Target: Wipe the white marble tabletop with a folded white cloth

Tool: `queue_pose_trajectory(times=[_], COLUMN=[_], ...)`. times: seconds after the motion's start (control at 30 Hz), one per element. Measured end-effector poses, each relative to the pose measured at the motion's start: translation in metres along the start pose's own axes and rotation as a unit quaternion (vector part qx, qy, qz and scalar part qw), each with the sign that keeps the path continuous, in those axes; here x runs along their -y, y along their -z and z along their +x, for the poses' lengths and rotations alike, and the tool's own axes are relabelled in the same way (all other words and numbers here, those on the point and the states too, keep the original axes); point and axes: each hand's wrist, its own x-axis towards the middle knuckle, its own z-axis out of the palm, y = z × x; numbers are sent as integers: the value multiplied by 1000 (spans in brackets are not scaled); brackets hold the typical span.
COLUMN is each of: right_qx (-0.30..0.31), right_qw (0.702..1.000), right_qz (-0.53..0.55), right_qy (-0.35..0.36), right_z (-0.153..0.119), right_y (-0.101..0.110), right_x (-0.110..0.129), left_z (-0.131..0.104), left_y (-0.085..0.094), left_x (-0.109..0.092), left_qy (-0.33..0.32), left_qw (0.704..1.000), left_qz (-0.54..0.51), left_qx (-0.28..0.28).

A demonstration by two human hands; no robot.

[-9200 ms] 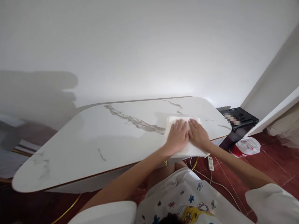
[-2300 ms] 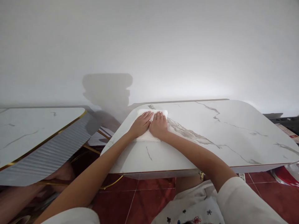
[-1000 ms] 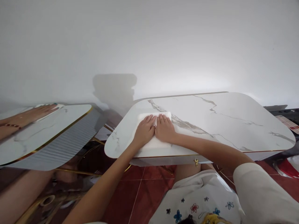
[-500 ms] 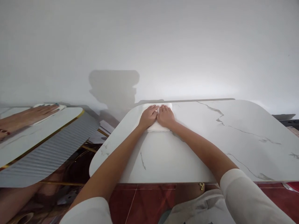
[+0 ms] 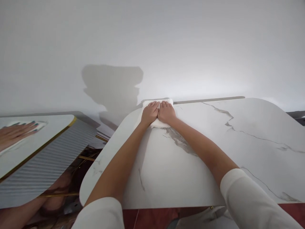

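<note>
A folded white cloth (image 5: 160, 123) lies at the far edge of a white marbled tabletop (image 5: 171, 178), close to the wall. Both of my hands press on it from above, side by side and touching. My left hand (image 5: 150, 113) lies flat on the left part of the cloth with its fingers pointing forward. Flat on the right part rests my right hand (image 5: 166, 112), its fingers also forward. Grey veining in the tabletop shows just in front of the cloth.
At the left, another person's hand (image 5: 20, 133) rests on a white cloth on a second marbled table (image 5: 56, 125) with a gold edge and ribbed grey side. A pale wall (image 5: 190, 47) rises behind both tables. Red floor (image 5: 152, 218) shows below.
My hands and the cloth have moved forward to the far edge, uncovering grey veining. The other person's hand has moved left and nearer with its cloth. The view has shifted slightly.
</note>
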Motion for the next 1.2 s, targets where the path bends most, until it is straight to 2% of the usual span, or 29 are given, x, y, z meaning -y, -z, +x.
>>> queue_pose_trajectory(times=[0.13,0.3,0.47,0.6,0.87,1.03,1.2], right_qx=[3,8,-3,-1,-5,2,-2], right_qw=[1000,999,998,997,996,996,997], right_qz=[-13,-26,-40,-44,-55,-52,-56], right_qy=[-15,-34,-53,-61,-63,-70,-55], right_z=[0,-5,-11,-17,-39,-56,-73], right_y=[3,14,19,19,22,26,28], right_x=[-11,-32,-40,-38,-25,-13,-2], left_z=[12,26,29,23,4,-15,-36], left_y=[-7,-16,-14,-10,-10,-1,6], left_x=[-7,-30,-47,-50,-45,-51,-54], left_qy=[-8,8,3,-6,-80,-67,-64], left_qw=[1000,1000,999,999,997,997,997], left_qz=[2,-12,-19,-18,-12,11,7], left_qx=[-1,2,28,32,17,42,38])
